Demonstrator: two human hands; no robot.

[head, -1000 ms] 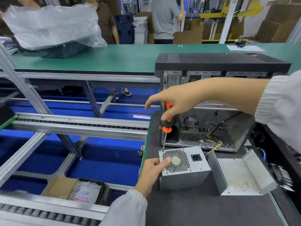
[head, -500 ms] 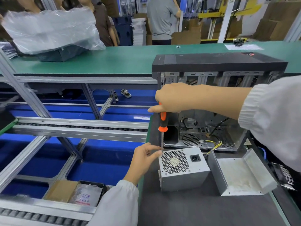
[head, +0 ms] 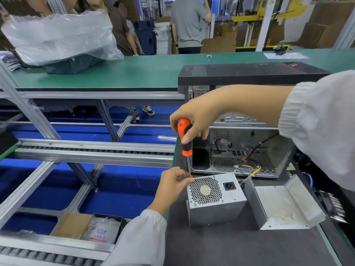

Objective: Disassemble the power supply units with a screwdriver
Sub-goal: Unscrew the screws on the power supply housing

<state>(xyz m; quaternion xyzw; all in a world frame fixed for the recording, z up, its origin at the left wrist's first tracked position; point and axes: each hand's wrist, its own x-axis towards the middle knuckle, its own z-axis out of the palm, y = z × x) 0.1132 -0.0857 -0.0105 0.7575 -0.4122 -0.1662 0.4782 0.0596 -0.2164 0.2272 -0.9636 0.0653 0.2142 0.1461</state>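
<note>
- A gray metal power supply unit (head: 215, 198) is seen standing on a dark mat (head: 240, 246), with its round fan holes facing up.
- The screwdriver (head: 184, 140), with an orange and black handle, is held upright above the far left corner of the power supply unit.
- The handle is gripped from above by the right hand (head: 196, 116), with the fingers and thumb curled round it.
- The thin metal shaft is pointed straight down, and its tip is placed at that far left corner of the box.
- The left hand (head: 172, 184) is kept just left of the power supply unit, right below the right hand.
- The bottom of the shaft is pinched by the left thumb and fingers, and the corner of the box is touched by the fingertips.
- An open computer case (head: 240, 131) is seen standing just behind the power supply unit, with yellow wires (head: 253, 170) hanging out near the box.
- A bent gray metal cover (head: 282, 206) is laid on the mat just to the right of the power supply unit.
- A long green table (head: 134, 73) is seen farther back, and a box under a clear plastic bag (head: 57, 37) is placed on it.
- A cardboard box (head: 73, 225) is seen low on the left, under the silver rails.
</note>
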